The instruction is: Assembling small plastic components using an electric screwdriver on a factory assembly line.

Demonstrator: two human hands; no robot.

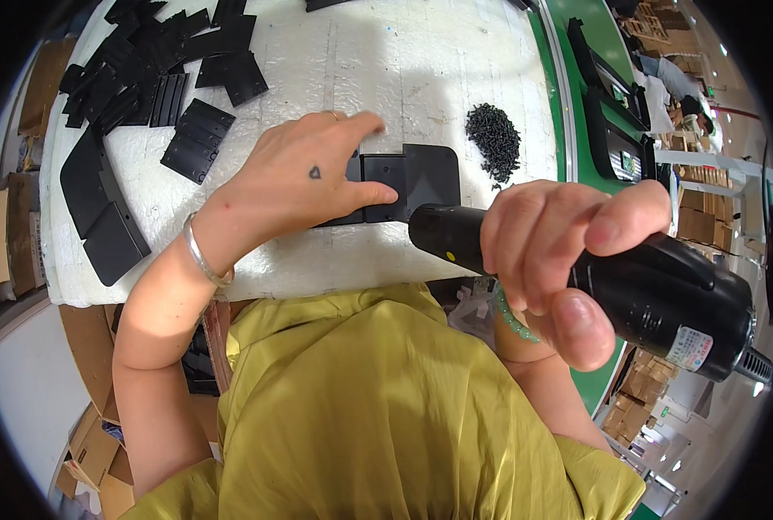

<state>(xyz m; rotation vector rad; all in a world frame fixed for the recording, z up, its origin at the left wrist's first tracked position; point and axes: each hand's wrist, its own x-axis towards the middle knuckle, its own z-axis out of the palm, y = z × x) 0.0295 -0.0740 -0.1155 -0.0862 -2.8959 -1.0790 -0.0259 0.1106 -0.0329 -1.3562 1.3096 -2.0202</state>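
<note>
Firmly, the right hand [560,251] clasps a black cylindrical power screwdriver [638,299]; the left hand [295,173], spread, thumbs a flat black plastic plate [431,173] near the white tabletop [317,264]'s front edge. Tilted, the screwdriver could slip; its contact seems hidden.

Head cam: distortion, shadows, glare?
Head view: black vignette around the rim; cardboard boxes near it look warped; soft shadow darkens the white work surface beyond the black power tool; small lights at right blow out.
</note>
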